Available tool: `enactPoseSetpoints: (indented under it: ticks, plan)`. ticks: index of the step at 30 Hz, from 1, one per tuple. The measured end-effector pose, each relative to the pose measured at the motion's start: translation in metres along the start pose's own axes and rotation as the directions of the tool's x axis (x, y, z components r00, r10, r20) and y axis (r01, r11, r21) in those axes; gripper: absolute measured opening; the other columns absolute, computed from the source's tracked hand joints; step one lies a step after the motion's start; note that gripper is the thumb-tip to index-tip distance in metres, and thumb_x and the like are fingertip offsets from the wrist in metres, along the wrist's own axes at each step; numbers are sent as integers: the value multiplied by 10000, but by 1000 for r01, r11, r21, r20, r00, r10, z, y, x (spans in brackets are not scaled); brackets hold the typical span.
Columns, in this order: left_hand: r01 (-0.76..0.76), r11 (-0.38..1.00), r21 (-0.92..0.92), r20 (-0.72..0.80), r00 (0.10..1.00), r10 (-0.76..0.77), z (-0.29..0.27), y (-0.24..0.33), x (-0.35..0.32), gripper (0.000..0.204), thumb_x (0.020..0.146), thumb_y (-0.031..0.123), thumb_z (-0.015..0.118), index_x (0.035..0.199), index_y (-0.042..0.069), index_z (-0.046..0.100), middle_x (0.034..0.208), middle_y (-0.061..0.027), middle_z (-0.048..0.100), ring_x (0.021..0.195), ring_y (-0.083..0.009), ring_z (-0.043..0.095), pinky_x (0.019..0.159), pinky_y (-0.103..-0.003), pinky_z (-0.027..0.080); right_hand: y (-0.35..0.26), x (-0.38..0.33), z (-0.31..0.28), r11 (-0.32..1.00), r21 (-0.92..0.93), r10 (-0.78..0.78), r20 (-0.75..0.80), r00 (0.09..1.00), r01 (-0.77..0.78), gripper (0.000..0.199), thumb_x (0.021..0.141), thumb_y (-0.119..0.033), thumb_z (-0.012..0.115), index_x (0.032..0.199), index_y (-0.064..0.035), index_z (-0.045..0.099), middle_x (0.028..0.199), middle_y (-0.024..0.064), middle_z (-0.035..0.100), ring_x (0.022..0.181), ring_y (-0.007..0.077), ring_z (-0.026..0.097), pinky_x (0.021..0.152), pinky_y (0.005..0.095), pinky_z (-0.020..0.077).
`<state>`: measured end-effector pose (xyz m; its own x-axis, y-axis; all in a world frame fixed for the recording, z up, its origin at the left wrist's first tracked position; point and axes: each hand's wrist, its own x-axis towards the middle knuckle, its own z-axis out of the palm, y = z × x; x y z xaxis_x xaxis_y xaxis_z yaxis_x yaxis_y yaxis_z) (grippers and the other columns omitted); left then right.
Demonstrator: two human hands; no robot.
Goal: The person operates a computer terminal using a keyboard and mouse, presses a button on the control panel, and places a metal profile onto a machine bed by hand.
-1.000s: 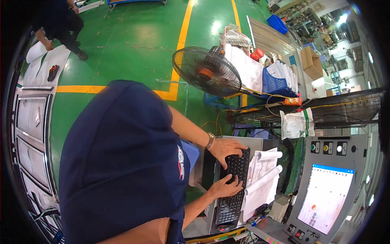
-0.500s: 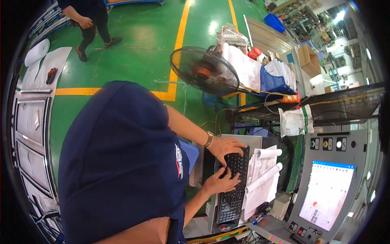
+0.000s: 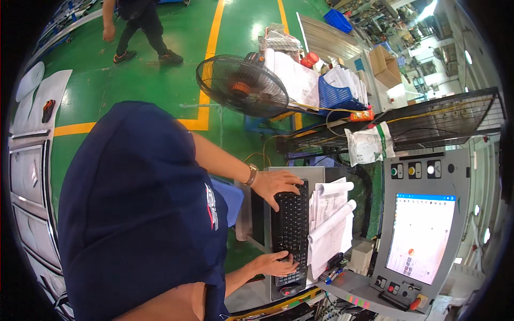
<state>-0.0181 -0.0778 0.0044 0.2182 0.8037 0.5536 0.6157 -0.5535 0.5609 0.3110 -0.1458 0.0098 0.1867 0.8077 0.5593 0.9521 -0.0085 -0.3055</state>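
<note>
A black keyboard [image 3: 292,227] lies on a grey surface before my dark-blue-sleeved body. My left hand [image 3: 274,187], with a watch [image 3: 251,174] on the wrist, rests spread over the keyboard's upper end in the picture, thumb out along its edge. My right hand [image 3: 276,264] lies over the keyboard's lower end, fingers apart and touching its keys; nothing is held in either hand. Just below that end sits a black mouse [image 3: 289,291] with a red spot. Beside the keyboard lie partly rolled paper sheets [image 3: 327,227].
A grey control panel with a lit screen [image 3: 423,235] and coloured knobs stands to the right. Above are a black fan [image 3: 241,85], a blue paper tray [image 3: 337,97], a white bag [image 3: 369,144] and a cardboard box [image 3: 385,67]. Another person [image 3: 142,27] is at the upper left.
My hands have moved apart: the right one shifted down to the keyboard's lower end, while the left stays at the upper end. The view has shifted, and the other person has stepped rightward.
</note>
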Motion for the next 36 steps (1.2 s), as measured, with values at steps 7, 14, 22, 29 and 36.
enactPoseSetpoints:
  ticks: [7, 14, 22, 29, 36]
  plan:
    - [17, 999, 35, 12, 1000, -17, 2, 10, 9, 864, 904, 653, 793, 1520, 93, 561, 1709, -247, 372, 1568, -450, 369, 1296, -591, 300, 42, 2, -18, 996, -25, 86, -114, 990, -89, 701, 1140, -642, 437, 1335, -13, 678, 1560, 289, 547, 1516, 507, 443, 1239, 654, 350]
    - [57, 997, 45, 8, 998, -57, 4, 11, 12, 789, 965, 639, 734, 1508, 92, 568, 1701, -241, 392, 1563, -434, 380, 1297, -580, 291, 126, 13, -33, 998, -28, 47, -186, 981, -54, 648, 1127, -589, 487, 1309, -1, 688, 1551, 293, 549, 1507, 505, 450, 1239, 647, 361]
    - [192, 976, 102, -6, 981, -192, 4, 27, -8, 830, 947, 662, 732, 1519, 89, 550, 1689, -244, 407, 1535, -436, 419, 1280, -559, 326, 164, 10, -43, 996, 51, -62, -144, 988, 70, 558, 1111, -504, 555, 1268, 9, 706, 1542, 287, 555, 1498, 508, 455, 1223, 650, 374]
    - [182, 976, 121, -3, 983, -183, 9, 31, 10, 933, 880, 660, 791, 1551, 74, 515, 1689, -248, 409, 1539, -427, 424, 1280, -554, 324, 116, 27, -22, 972, 163, -167, -31, 985, 170, 481, 1096, -430, 614, 1233, 18, 722, 1534, 282, 559, 1490, 511, 459, 1209, 652, 385]
    - [231, 962, 147, -27, 973, -229, 11, 39, -17, 985, 861, 673, 813, 1568, 69, 488, 1719, -257, 367, 1582, -425, 376, 1313, -558, 281, -1, 6, -5, 923, 286, -299, 107, 948, 259, 418, 1077, -382, 645, 1216, 1, 738, 1549, 254, 561, 1501, 514, 444, 1201, 675, 377]
